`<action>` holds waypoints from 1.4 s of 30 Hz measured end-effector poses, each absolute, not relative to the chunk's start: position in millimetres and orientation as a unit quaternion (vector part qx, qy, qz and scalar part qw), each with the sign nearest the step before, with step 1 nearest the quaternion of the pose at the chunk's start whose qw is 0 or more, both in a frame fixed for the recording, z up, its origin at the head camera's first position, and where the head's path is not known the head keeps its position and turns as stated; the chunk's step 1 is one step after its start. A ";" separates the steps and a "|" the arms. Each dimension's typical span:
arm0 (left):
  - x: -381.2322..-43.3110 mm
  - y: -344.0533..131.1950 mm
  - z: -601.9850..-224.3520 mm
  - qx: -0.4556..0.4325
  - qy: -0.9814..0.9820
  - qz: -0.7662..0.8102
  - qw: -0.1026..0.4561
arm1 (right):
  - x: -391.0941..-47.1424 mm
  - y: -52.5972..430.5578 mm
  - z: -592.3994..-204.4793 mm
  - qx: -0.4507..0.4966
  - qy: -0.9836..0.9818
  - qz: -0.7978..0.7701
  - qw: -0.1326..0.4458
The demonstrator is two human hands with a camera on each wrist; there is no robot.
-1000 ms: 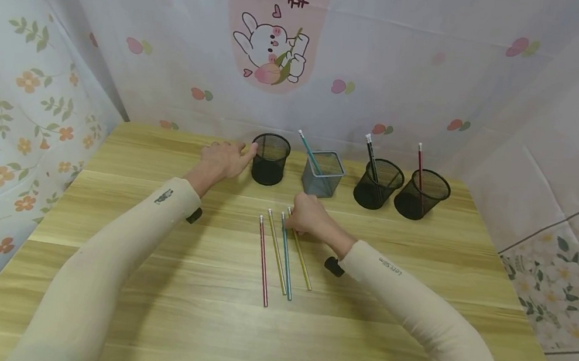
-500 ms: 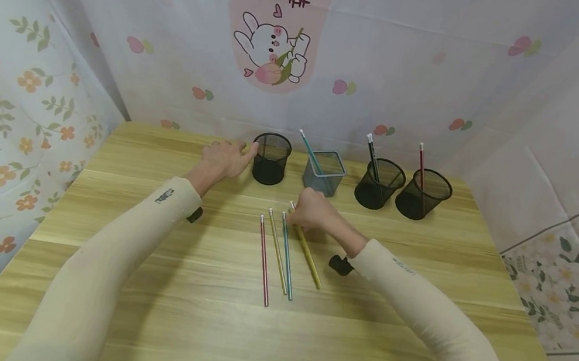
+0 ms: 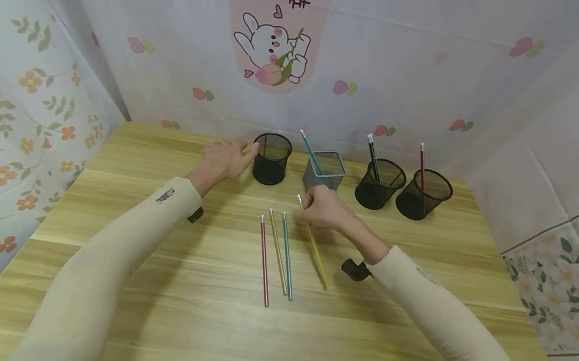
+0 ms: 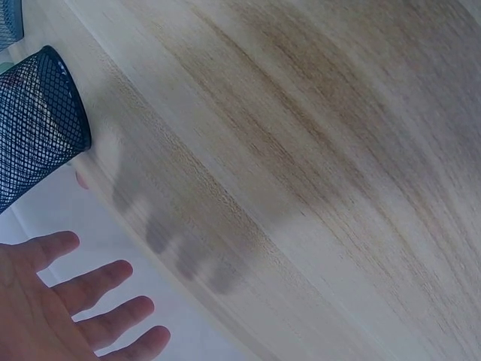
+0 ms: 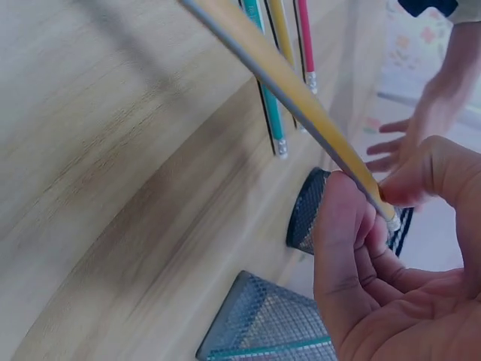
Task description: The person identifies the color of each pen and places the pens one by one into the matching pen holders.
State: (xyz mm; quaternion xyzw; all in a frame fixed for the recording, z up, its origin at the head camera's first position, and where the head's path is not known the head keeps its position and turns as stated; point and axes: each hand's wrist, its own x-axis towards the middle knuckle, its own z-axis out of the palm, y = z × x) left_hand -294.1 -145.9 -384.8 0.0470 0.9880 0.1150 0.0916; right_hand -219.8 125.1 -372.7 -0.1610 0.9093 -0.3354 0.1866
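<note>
My right hand point(image 3: 326, 208) pinches a yellow pencil point(image 5: 301, 98) near its eraser end, between thumb and fingers. In the head view the pencil slants down toward me, its far end low over the table. My left hand point(image 3: 225, 159), fingers spread and straight, is beside a round black mesh pen cup point(image 3: 270, 161), thumb right at its rim; no pencil shows in that cup. Left of the held pencil lie a red pencil point(image 3: 264, 260), a gold pencil point(image 3: 278, 250) and a blue pencil point(image 3: 287, 257), roughly side by side, erasers pointing away from me.
A square grey mesh pen holder point(image 3: 313, 177) with a teal pencil stands behind my right hand. Farther right are a round black cup point(image 3: 370, 195) with black pencils and another black cup point(image 3: 411, 205) with a red pencil. A printed curtain point(image 3: 176, 45) hangs behind the table point(image 3: 175, 310).
My right hand has picked up the yellow pencil's eraser end and drawn it right and slightly away from the other pencils. The left hand and the cups have stayed put.
</note>
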 end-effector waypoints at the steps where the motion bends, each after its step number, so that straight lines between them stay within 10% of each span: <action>1: -293.9 -145.8 -384.6 0.047 0.988 0.115 0.091 | -219.4 126.7 -371.9 -0.165 0.908 -0.339 0.184; 42: -292.5 -144.3 -383.4 0.043 0.987 0.125 0.093 | -212.1 176.7 -321.9 -0.274 0.828 -0.488 -0.038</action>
